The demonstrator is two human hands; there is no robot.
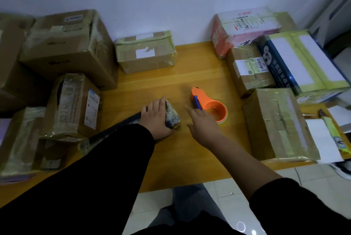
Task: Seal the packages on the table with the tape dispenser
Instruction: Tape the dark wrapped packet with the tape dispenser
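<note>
At frame centre, on table (190,158): long dark package (171,116), tape-wrapped at far end, running diagonally toward lower left. Left hand (156,118) holds it down, fingers draped over top, thumb round near side, likely steadying it for taping. Right of centre: orange dispenser (210,105) lying on side, just beside package, not touching. Right hand (204,126) reaches for it, fingers straight and spread, holding nothing; contact unclear. Boxes (68,44) crowd left, top, right of frame, leaving middle as work space.
</note>
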